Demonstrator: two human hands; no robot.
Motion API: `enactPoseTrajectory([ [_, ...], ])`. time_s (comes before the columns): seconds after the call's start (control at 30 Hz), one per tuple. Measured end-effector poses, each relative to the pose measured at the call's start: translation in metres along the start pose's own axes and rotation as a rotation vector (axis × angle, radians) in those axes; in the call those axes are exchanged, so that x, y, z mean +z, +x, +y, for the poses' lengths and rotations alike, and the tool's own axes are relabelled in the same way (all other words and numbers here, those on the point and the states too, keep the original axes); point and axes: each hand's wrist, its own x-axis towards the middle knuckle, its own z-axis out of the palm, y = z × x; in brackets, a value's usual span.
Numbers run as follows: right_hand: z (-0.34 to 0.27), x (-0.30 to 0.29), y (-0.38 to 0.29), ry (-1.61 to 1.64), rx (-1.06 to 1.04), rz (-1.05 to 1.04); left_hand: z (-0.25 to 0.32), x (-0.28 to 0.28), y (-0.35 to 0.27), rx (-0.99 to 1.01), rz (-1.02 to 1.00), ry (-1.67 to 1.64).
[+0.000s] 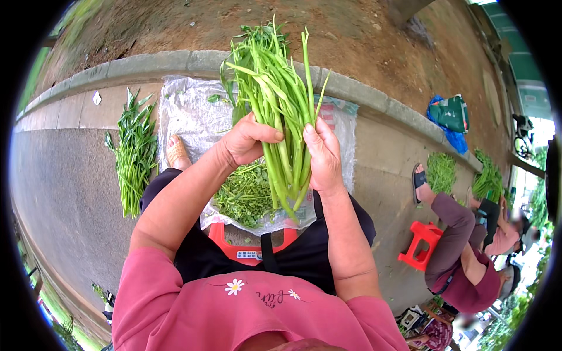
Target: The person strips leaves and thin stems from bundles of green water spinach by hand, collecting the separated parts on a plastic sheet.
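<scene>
My left hand [249, 139] and my right hand [324, 155] grip a bundle of long green leafy stems [281, 109], which look like water spinach, from its two sides. The cut ends point towards me, and the leafy tops reach away over the kerb. Beneath the bundle, a white plastic woven sack [189, 105] is spread on the ground. A heap of short green leaves and sprigs [243, 197] lies on its near part, between my knees. Left of the sack, a second bunch of leafy stems [134, 162] rests on the pavement.
A concrete kerb [149, 66] runs beyond the sack, with bare soil behind. I sit on a red plastic stool [232, 250]. At right are another red stool [421, 245], seated people [474, 267], piles of greens [441, 172] and a green bag [452, 113] by the kerb.
</scene>
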Motion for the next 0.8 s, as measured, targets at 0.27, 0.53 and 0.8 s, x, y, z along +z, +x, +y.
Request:
enactPoseTrajectory([
  [0.27, -0.004, 0.002, 0.002, 0.118, 0.134, 0.09, -0.009, 0.018, 0.026, -0.023, -0.142, -0.143],
  [0.53, -0.001, 0.005, 0.005, 0.098, 0.054, 0.066, 0.004, 0.021, 0.027, 0.16, -0.094, 0.054],
  [0.8, -0.006, -0.013, 0.003, -0.422, -0.054, 0.15, 0.014, 0.0, 0.028, 0.18, 0.154, 0.115],
])
